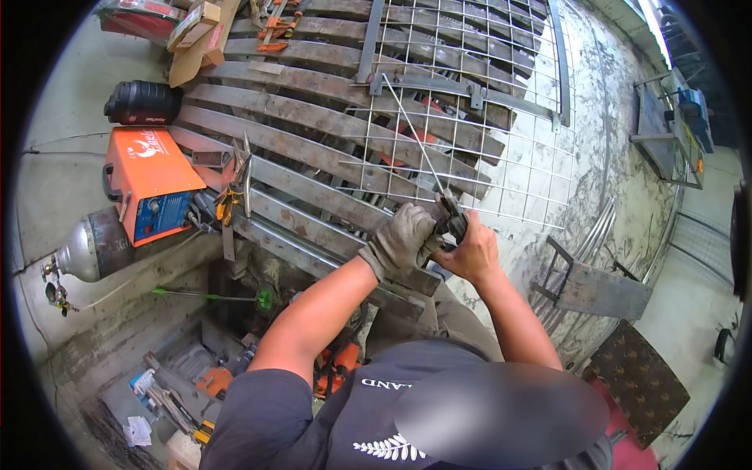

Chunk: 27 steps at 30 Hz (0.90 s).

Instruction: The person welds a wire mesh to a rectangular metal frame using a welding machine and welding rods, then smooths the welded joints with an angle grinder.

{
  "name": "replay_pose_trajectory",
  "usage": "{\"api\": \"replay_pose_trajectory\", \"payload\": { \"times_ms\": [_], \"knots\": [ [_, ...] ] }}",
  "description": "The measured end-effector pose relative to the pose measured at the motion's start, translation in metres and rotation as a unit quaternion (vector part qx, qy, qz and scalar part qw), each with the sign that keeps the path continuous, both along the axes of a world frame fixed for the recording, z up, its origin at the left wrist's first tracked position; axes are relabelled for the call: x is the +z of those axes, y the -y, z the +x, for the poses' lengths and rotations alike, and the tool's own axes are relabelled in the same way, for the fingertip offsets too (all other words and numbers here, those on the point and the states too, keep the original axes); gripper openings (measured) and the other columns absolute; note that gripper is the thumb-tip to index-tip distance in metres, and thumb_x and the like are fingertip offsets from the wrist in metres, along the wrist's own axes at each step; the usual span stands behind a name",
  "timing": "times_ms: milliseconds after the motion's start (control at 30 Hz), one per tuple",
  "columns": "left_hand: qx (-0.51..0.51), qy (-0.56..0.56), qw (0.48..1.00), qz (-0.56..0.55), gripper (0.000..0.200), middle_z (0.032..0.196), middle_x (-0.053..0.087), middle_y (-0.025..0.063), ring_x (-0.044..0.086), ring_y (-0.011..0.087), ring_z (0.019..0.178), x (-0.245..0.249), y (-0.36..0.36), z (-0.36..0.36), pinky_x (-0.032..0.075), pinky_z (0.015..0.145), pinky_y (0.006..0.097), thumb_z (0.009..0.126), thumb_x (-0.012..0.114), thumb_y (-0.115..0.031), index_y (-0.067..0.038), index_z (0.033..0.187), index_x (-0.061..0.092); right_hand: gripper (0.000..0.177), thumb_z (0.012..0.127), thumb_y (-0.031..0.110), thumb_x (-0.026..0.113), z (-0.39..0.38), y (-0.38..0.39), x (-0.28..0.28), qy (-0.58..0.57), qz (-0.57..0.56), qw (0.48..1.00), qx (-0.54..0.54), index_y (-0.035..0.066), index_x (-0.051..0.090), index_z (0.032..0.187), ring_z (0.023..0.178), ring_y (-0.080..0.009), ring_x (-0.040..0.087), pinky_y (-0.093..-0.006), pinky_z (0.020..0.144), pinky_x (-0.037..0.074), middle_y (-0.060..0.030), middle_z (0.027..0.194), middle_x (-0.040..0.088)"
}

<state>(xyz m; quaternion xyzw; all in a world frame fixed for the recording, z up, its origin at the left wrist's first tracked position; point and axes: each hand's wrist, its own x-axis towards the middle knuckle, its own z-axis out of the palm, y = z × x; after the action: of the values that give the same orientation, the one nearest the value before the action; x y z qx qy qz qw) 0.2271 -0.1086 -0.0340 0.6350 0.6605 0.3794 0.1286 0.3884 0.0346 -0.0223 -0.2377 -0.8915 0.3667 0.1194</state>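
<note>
Between my two hands is a dark electrode holder (451,218) with a long thin welding rod (413,131) in its jaws. My right hand (475,247), bare, is wrapped round the holder from the right. My left hand (401,240), in a grey work glove, is closed against the holder's left side, its fingertips partly hidden. The rod points up and away over a wire mesh panel (540,168), its far end overlapping a flat steel bar (427,81) in this view. Wooden slats (313,112) lie under the mesh.
An orange welding machine (153,182) stands at the left beside a gas cylinder (94,247) and a black canister (143,103). Orange clamps (274,35) lie at the back. Metal rods (597,233) and a metal plate (603,290) are on the right. Tools sit in a lower tray at the lower left.
</note>
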Motion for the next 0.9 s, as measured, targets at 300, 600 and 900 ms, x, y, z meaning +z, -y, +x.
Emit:
{"api": "replay_pose_trajectory", "payload": {
  "times_ms": [300, 600, 900],
  "knots": [
    [0.009, 0.012, 1.000, 0.021, 0.021, 0.093, 0.060, 0.0153, 0.060, 0.0402, 0.085, 0.007, -0.001, 0.001, 0.047, 0.081, 0.0512, 0.101, 0.069, -0.026, -0.008, 0.104, 0.058, 0.076, 0.066, 0.029, 0.096, 0.001, -0.001, 0.010, 0.028, -0.042, 0.999, 0.003, -0.001, 0.054, 0.122, 0.073, -0.0444, 0.074, -0.0504, 0.068, 0.060, -0.0209, 0.084, 0.073],
    [0.042, 0.070, 0.996, 0.033, 0.035, 0.102, 0.069, 0.0146, 0.066, 0.0396, 0.091, 0.009, 0.004, 0.001, 0.052, 0.087, 0.0507, 0.098, 0.076, -0.036, -0.008, 0.118, 0.068, 0.096, 0.075, 0.035, 0.095, 0.008, -0.006, 0.039, -0.009, 0.014, 1.000, -0.005, 0.002, 0.042, 0.147, 0.074, -0.0332, 0.077, -0.0467, 0.067, 0.061, -0.0128, 0.089, 0.074],
    [0.041, 0.097, 0.991, 0.078, 0.041, 0.093, 0.069, 0.0145, 0.066, 0.0392, 0.085, 0.008, 0.000, -0.003, 0.054, 0.081, 0.0489, 0.101, 0.075, -0.046, -0.006, 0.110, 0.072, 0.093, 0.079, 0.031, 0.092, 0.004, -0.022, 0.112, -0.006, 0.004, 1.000, 0.005, -0.001, 0.042, 0.151, 0.080, -0.0375, 0.079, -0.0449, 0.072, 0.063, -0.0184, 0.099, 0.077]
  ]
}}
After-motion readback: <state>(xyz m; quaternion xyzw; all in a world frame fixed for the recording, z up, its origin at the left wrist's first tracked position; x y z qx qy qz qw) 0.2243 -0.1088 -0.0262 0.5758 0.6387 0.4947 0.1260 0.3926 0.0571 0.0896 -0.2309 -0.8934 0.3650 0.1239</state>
